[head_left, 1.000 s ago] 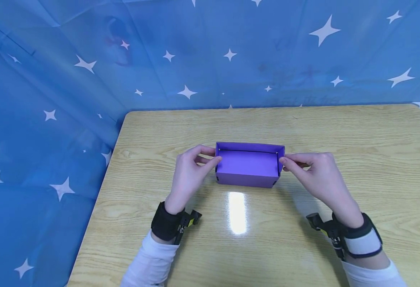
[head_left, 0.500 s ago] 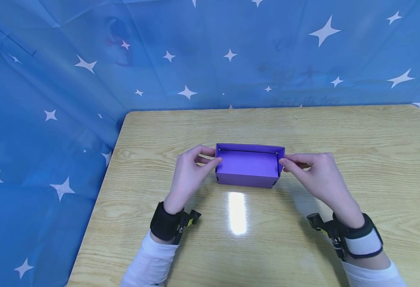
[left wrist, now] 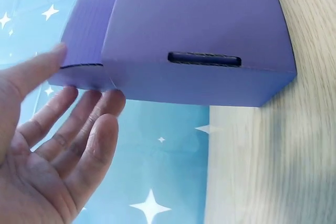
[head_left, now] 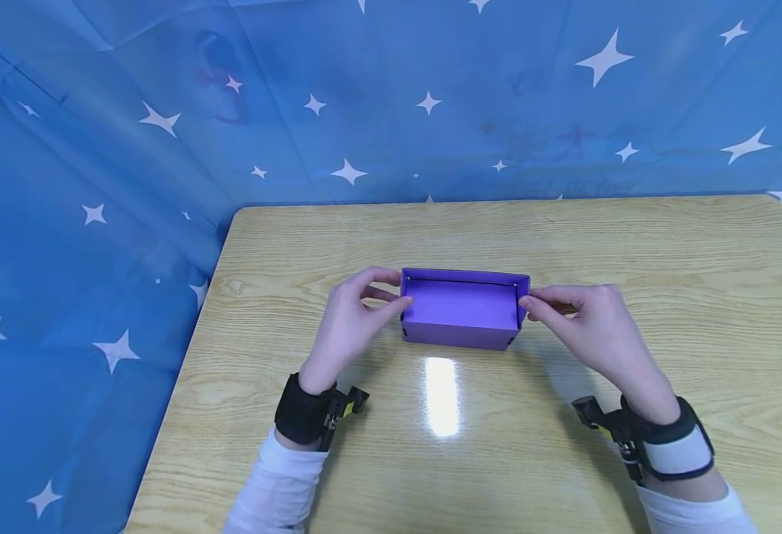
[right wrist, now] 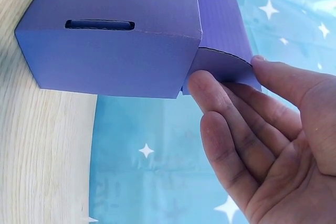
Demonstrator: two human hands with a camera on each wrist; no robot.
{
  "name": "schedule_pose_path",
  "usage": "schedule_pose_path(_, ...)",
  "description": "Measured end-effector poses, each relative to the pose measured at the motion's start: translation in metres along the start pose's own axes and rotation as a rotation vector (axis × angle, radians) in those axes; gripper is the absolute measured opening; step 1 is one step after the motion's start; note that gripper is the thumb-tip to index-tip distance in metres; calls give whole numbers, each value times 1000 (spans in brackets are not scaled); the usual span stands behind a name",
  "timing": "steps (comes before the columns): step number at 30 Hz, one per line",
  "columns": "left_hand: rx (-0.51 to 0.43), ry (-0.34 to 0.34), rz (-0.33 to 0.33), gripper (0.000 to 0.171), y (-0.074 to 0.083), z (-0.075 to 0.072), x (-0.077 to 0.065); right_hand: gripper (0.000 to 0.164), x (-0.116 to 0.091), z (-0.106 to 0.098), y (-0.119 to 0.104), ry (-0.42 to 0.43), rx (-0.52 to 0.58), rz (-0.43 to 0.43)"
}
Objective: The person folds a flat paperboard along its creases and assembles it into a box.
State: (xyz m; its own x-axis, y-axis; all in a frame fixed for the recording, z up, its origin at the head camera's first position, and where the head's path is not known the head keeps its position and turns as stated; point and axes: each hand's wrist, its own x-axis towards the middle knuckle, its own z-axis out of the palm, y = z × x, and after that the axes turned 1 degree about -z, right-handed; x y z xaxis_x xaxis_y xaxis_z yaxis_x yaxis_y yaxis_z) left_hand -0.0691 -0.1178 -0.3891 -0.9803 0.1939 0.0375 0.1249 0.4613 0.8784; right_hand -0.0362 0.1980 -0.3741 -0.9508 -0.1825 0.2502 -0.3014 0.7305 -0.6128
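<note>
A purple cardboard box [head_left: 461, 305] stands on the table, with a raised wall at its far side and short flaps at both ends. In each wrist view a narrow slot shows along one edge of the box. My left hand [head_left: 357, 315] pinches the left end flap [left wrist: 84, 77], thumb over its edge and fingertips against the outside. At the other end my right hand [head_left: 587, 319] pinches the right end flap [right wrist: 226, 64], its thumb on the curved edge and fingers beneath. The underside of the box is hidden.
The wood-grain table [head_left: 665, 259] extends around the box, with a bright light reflection in front of it. A blue star-patterned cloth [head_left: 391, 96] hangs behind the table and along its left side. Both wrists carry strapped cameras.
The far wall of the box has dipped slightly toward me. My left wrist has shifted a little left, and the left thumb slightly down. My right hand stays in nearly the same place.
</note>
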Motion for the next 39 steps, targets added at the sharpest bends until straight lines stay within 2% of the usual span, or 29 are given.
schedule_pose_path(6,23,-195,22,102,-11,0,5,18,0,0,0,-4,5,13)
schedule_pose_path(10,-1,-283,20,115,-22,5,8,18,0,1,0,-2,5,6)
schedule_pose_path(13,-18,-324,-15,117,-31,9,11,17,0,1,0,2,6,-7)
schedule_pose_path(18,-23,-356,-74,108,-40,15,15,16,0,1,-1,5,3,-17)
schedule_pose_path(32,-36,-361,-72,101,-42,16,17,21,1,1,0,16,0,-12)
schedule_pose_path(35,-46,-359,-65,101,-43,16,17,38,2,1,0,13,1,-29)
schedule_pose_path(39,-50,-363,-62,101,-43,17,17,87,3,2,0,-49,-13,-80)
